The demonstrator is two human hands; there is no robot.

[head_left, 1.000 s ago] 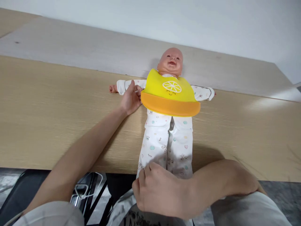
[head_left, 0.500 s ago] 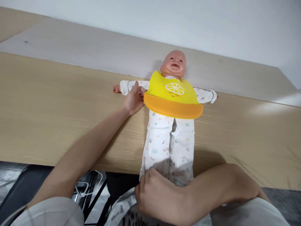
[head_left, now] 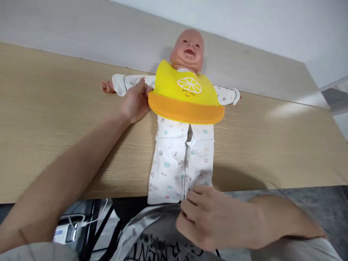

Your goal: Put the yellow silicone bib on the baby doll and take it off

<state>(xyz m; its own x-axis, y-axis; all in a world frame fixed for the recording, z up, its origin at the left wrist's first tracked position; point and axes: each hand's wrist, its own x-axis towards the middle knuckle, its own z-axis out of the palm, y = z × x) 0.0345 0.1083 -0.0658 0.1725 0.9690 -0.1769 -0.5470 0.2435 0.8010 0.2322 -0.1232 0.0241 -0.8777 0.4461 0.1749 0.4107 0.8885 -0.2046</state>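
Observation:
A baby doll (head_left: 189,49) lies on its back with both arms spread. It wears a white printed outfit (head_left: 170,163), and over its chest lies a yellow bib (head_left: 165,81) with a lemon-slice face. Along the bib's lower edge runs an orange catch pocket (head_left: 187,109). My left hand (head_left: 136,103) is at the doll's side, thumb and curled fingers close together against the sleeve and bib edge; what they pinch, if anything, is hidden. Above my lap, by the lower ends of the trouser legs, my right hand (head_left: 209,217) is loosely closed, with nothing visible in it.
The doll rests on a light wooden table (head_left: 54,108), its trouser legs reaching the front edge. A pale wall (head_left: 244,25) rises behind. Below the table at left are a white cable (head_left: 95,219), a white box (head_left: 63,233) and dark chair parts.
My right hand has moved right, away from the trouser leg's end. My left hand stays beside the bib. The view has shifted, so the doll appears higher and further left.

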